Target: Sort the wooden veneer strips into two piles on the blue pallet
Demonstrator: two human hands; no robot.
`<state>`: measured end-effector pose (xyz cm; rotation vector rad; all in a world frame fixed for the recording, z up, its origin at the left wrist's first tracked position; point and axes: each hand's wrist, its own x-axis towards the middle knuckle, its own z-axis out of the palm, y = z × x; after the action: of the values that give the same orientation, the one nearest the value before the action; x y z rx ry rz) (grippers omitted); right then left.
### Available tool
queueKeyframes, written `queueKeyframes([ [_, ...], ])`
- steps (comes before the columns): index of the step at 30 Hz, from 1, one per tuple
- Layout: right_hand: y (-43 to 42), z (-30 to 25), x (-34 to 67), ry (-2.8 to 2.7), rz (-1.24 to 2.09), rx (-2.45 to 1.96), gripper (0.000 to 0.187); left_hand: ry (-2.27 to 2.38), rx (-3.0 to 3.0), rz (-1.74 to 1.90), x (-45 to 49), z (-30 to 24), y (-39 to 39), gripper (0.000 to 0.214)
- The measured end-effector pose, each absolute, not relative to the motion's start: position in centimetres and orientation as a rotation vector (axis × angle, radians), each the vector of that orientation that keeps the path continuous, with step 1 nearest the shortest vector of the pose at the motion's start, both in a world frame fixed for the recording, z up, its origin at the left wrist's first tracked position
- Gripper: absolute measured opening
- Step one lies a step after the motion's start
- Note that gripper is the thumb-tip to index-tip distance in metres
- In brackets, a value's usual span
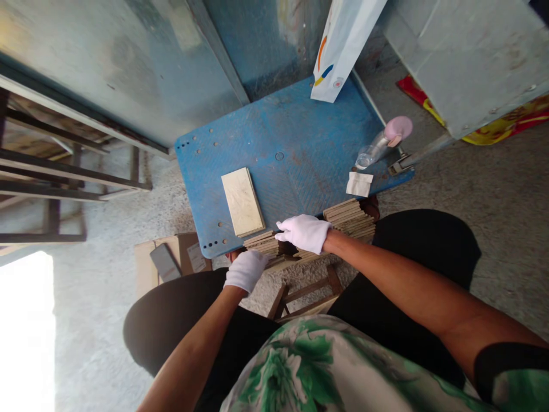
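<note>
A row of thin wooden boards (349,218) stands on edge along the near side of the blue table, over my lap. A gap parts its right section from a smaller left section (262,245). My left hand (247,271), in a white glove, is closed around the near left end of that smaller section; its fingertips are partly hidden. Over the gap reaches my right hand (302,233), also gloved, palm down, fingers stretched left and slightly apart beside the boards' top edges. A short stack of pale flat boards (243,201) lies on the blue table (295,131).
Toward the table's right stand a clear bottle with a pink lid (398,128) and a crumpled paper (359,184). A white bag (343,51) rises at the back. Metal panels border the far side. Left below lies cardboard (146,266) with a grey block (165,262).
</note>
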<state>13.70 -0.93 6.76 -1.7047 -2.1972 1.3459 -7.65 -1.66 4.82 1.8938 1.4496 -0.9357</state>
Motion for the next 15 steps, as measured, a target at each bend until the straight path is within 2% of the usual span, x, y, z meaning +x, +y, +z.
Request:
queueKeyframes([
  [4,-1.0,6.3,13.6,-2.165,1.366,-1.711,0.044,1.713,1.827,-0.65,-9.8,5.7,1.9,0.046],
  [8,-1.1,6.1,13.5,-2.17,1.384,-1.707,0.044,1.9,1.755,-0.549,-10.6,5.1,5.3,0.056],
  [13,-1.2,5.9,13.4,-2.232,1.416,-1.729,0.042,2.166,1.535,-0.339,-9.3,2.3,8.2,0.114],
  [15,-1.3,5.8,13.5,-2.322,1.395,-1.677,0.037,2.227,1.47,-0.252,-8.5,0.9,9.2,0.127],
])
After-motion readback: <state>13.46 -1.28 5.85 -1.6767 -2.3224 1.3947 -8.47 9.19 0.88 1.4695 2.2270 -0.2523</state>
